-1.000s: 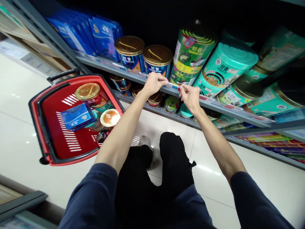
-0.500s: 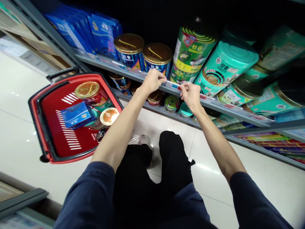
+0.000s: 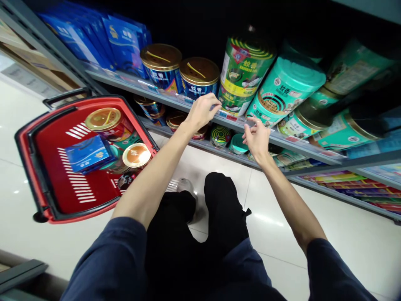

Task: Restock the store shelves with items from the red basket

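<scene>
My left hand [image 3: 203, 112] is at the shelf's front edge, its fingers curled toward the thumb; whatever may be between them is too small to make out. To its right, my right hand [image 3: 257, 138] is open with fingers apart, just in front of the edge, holding nothing visible. Between the hands runs a price label strip [image 3: 231, 118] with blue and red tags. Behind it stand blue mosquito coil tins [image 3: 199, 79], green mosquito coil tubs [image 3: 246, 71] and a teal mosquito coil tub [image 3: 285, 92].
A red shopping basket [image 3: 64, 184] stands on the floor at left, holding a blue box [image 3: 89, 154], a gold-lidded tin [image 3: 105, 121] and other tins. Blue packets [image 3: 123, 44] line the upper shelf's left. A lower shelf [image 3: 225, 152] carries more tins. My knees are below.
My right hand has drawn back from the label strip and its fingers have spread. My left hand stays near the edge. The whole view has shifted slightly.
</scene>
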The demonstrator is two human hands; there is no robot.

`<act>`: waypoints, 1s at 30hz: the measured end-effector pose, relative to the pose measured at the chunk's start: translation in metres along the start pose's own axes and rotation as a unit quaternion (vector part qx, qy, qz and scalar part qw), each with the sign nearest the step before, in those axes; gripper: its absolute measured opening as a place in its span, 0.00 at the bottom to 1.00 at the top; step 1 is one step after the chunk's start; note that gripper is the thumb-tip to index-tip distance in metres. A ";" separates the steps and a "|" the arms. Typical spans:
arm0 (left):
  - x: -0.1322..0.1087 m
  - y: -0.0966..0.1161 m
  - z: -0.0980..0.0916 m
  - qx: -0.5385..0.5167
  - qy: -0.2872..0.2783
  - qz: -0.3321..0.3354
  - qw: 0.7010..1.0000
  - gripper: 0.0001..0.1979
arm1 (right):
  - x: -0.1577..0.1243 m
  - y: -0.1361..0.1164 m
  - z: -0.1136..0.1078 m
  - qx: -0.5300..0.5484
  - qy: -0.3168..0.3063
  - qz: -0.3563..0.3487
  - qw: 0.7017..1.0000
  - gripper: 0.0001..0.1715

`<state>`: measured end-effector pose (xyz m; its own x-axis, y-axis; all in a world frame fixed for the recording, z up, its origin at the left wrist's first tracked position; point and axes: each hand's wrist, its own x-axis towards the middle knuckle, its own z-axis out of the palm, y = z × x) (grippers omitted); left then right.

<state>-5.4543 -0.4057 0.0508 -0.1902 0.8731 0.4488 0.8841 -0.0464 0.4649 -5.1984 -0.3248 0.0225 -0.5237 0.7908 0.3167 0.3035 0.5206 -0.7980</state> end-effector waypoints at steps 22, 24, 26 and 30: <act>0.010 0.029 0.023 -0.005 -0.049 -0.025 0.998 0.13 | 0.022 0.004 0.006 -0.066 0.027 -0.008 0.997 0.13; 0.009 0.029 0.022 -0.008 -0.047 -0.024 0.999 0.14 | 0.022 0.005 0.005 -0.056 0.021 -0.003 0.998 0.15; 0.007 0.029 0.020 -0.002 -0.052 -0.021 0.998 0.13 | 0.022 0.004 0.004 -0.036 0.018 0.013 0.999 0.16; 0.004 0.033 0.016 0.009 -0.065 -0.030 0.997 0.11 | 0.023 -0.002 0.007 -0.022 0.025 0.035 0.999 0.17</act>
<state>-5.4192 -0.3959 0.0555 -0.1870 0.9300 0.3164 0.8803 0.0158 0.4741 -5.2168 -0.3099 0.0275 -0.4596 0.8401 0.2879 0.3725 0.4767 -0.7962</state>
